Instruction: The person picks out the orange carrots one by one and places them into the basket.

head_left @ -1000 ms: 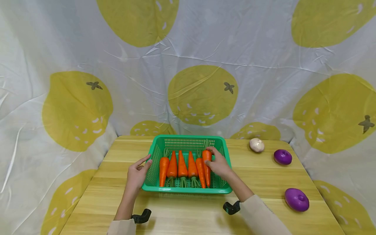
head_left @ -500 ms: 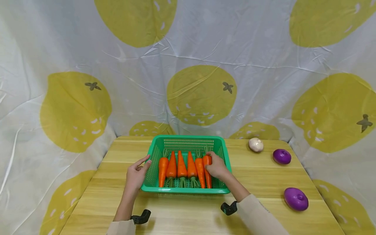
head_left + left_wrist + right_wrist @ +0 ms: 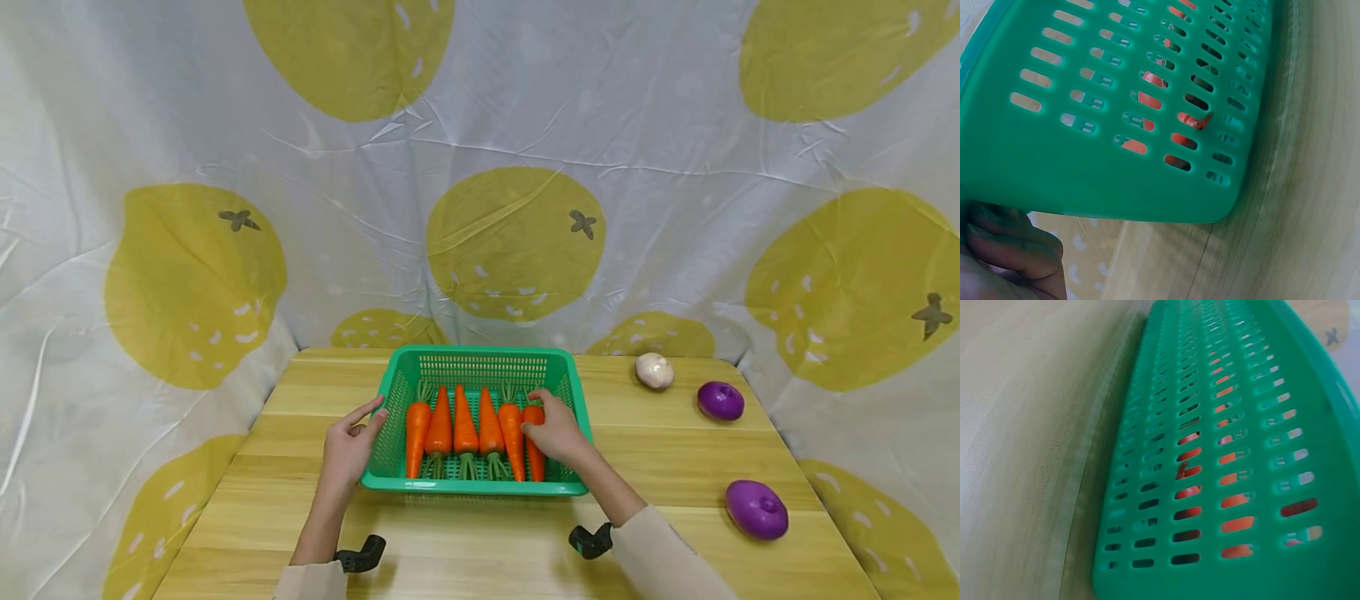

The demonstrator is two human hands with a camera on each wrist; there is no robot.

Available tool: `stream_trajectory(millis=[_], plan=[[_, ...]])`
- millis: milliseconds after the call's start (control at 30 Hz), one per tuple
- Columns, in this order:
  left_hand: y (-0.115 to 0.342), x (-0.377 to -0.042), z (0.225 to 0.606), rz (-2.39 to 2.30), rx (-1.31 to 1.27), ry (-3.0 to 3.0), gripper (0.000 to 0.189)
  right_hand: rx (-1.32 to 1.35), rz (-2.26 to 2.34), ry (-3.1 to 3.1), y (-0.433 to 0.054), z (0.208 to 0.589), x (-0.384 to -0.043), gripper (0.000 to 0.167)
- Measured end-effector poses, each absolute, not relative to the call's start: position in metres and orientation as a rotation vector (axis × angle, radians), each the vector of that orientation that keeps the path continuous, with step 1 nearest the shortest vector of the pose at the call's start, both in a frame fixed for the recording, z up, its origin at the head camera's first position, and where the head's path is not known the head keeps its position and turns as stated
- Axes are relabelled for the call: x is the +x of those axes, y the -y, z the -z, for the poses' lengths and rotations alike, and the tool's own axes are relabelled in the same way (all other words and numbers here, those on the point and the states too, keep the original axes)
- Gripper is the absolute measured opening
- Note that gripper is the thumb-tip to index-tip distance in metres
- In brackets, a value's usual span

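A green plastic basket holds a row of several orange carrots, some with their green stems to the back and others to the front. At its left end my left hand pinches the rim between thumb and fingers; curled fingers show under the rim in the left wrist view. Inside the basket, my right hand has thumb and fingers around the rightmost carrot, covering part of its top. Through the slots of the basket wall, orange shows in the right wrist view, where the hand itself is hidden.
The basket stands on a wooden table. To its right lie a whitish garlic-like bulb, a purple onion and a larger purple onion. A lemon-print cloth hangs behind and at both sides.
My right hand has lowered the rightmost carrot into the row and shifted it slightly right, apart from its neighbour. The left hand has stayed on the rim.
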State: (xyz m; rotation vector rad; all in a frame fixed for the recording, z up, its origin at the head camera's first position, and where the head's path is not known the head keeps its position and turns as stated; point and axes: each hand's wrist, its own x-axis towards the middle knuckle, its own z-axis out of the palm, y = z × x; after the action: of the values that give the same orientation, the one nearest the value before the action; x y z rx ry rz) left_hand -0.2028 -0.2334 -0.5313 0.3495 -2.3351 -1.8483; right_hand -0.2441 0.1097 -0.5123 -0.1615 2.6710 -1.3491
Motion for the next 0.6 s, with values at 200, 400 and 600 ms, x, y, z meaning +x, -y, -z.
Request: stream_trajectory(millis=[200,400,600], plan=[[0.231,-0.205,0.530,1.832,0.348,2.347,0.038,-0.240,1.560,-2.593,-0.123,0.502,-0.239,0.048],[0.233,-0.206,0.529,1.765,0.332,2.411,0.040,-0.303,1.701,-2.519,-0.150,0.495,-0.238,0.047],[0.243,-0.203,0.524,1.503,0.249,2.590,0.048,-0.347,1.759,-2.551,-0.186,0.488,-0.238,0.046]])
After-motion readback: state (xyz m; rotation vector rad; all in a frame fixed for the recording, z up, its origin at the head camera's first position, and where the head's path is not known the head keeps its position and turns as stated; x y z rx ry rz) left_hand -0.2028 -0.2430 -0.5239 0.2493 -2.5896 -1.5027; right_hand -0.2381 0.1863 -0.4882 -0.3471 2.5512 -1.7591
